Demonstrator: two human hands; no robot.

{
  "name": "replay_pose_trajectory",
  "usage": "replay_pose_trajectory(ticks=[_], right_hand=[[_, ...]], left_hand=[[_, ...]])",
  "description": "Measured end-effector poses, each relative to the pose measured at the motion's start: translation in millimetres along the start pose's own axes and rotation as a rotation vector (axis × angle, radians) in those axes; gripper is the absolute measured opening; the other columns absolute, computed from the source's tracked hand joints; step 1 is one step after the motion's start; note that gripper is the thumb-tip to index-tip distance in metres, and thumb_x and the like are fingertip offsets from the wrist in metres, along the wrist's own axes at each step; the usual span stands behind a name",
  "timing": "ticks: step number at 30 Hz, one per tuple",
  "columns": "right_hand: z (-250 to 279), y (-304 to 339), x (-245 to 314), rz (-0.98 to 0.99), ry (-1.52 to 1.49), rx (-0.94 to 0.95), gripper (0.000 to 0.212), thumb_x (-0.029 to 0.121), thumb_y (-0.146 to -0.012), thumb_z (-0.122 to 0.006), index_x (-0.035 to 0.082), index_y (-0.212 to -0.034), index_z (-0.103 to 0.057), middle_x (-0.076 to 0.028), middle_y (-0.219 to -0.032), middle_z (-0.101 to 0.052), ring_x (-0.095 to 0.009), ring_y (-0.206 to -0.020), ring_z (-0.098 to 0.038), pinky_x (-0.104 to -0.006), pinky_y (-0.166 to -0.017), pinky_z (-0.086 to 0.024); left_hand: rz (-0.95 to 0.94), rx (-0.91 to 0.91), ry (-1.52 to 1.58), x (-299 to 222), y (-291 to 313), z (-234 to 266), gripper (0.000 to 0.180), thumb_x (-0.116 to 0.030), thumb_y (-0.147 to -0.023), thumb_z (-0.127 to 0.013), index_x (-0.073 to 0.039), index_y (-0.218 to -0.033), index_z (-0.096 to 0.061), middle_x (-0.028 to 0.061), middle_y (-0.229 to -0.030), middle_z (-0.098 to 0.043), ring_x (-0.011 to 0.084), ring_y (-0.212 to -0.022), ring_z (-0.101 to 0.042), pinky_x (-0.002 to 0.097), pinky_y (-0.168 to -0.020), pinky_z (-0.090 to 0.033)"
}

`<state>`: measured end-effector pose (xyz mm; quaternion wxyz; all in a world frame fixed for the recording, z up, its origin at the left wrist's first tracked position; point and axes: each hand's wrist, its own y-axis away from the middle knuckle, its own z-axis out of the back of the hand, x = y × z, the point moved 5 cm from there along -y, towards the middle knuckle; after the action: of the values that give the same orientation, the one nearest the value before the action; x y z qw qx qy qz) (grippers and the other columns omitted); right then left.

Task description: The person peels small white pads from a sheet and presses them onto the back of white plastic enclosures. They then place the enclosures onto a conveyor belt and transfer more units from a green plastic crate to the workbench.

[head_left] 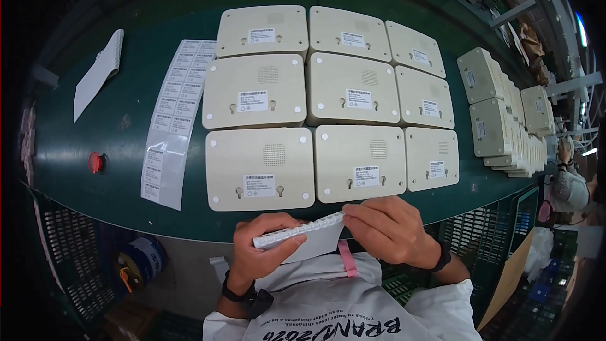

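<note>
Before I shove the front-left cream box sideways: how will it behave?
The front-left cream box is probably stiff: its shell shows no sag. It's broad and lies flat, so likely slides rather than tips. Its round pads face up, so they likely add no grip against the green table.

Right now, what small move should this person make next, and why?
Perhaps lift one raised bump from the white sheet with the right hand, which is at the sheet's end while the left hand holds it. The front-left cream box has white corner dots; the back-left cream box seems to lack them.
</note>
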<state>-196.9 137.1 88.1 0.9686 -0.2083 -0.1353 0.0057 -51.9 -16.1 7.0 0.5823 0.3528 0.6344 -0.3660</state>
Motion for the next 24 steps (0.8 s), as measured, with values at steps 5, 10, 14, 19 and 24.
replay_pose_trajectory(ticks=[5, 10, 14, 19, 24], right_hand=[[13.3, 10.2, -12.6, -0.149, -0.253, -0.072, 0.015, -0.004, -0.075, -0.074, 0.000, -0.088, -0.067, -0.013, -0.100, -0.072, -0.024, -0.086, -0.066, -0.0318, -0.069, -0.054], [37.6, 29.5, -55.7, -0.519, -0.223, -0.110, 0.010, -0.005, -0.081, -0.070, -0.002, -0.089, -0.064, -0.015, -0.112, -0.068, -0.023, -0.086, -0.065, -0.0294, -0.072, -0.053], [34.9, 40.0, -67.9, -0.680, -0.303, -0.054, 0.008, -0.004, -0.084, -0.069, -0.004, -0.091, -0.063, -0.016, -0.121, -0.064, -0.022, -0.086, -0.064, -0.0284, -0.073, -0.052], [32.2, 37.5, -69.1, -0.623, -0.239, 0.000, 0.009, -0.004, -0.085, -0.068, -0.004, -0.092, -0.063, -0.014, -0.124, -0.062, -0.022, -0.087, -0.064, -0.0296, -0.073, -0.052], [33.4, 33.7, -65.5, -0.575, -0.139, 0.043, 0.011, -0.005, -0.083, -0.069, -0.003, -0.093, -0.063, -0.014, -0.121, -0.064, -0.025, -0.090, -0.064, -0.0325, -0.075, -0.053]], left_hand=[[0.007, -0.029, -0.006, -1.2, 1.2, 0.1, 0.024, 0.002, -0.076, -0.081, 0.003, -0.096, -0.068, 0.0138, -0.088, -0.075, 0.0204, -0.082, -0.075, 0.0266, -0.069, -0.057], [0.012, -0.049, -0.033, -0.4, 1.6, 1.4, 0.025, 0.001, -0.074, -0.082, 0.003, -0.095, -0.068, 0.0135, -0.086, -0.074, 0.0230, -0.084, -0.075, 0.0278, -0.070, -0.057], [0.013, -0.043, -0.024, 2.4, 1.4, 0.5, 0.025, 0.001, -0.073, -0.082, 0.003, -0.094, -0.068, 0.0135, -0.086, -0.074, 0.0229, -0.084, -0.075, 0.0281, -0.070, -0.057], [0.019, -0.054, -0.029, 3.4, 2.5, 0.6, 0.024, 0.000, -0.073, -0.083, 0.003, -0.093, -0.068, 0.0138, -0.087, -0.074, 0.0227, -0.083, -0.075, 0.0283, -0.071, -0.057], [0.041, -0.052, -0.035, 2.7, 2.5, 0.7, 0.025, 0.000, -0.073, -0.083, 0.003, -0.093, -0.068, 0.0139, -0.087, -0.074, 0.0222, -0.082, -0.075, 0.0286, -0.071, -0.057]])
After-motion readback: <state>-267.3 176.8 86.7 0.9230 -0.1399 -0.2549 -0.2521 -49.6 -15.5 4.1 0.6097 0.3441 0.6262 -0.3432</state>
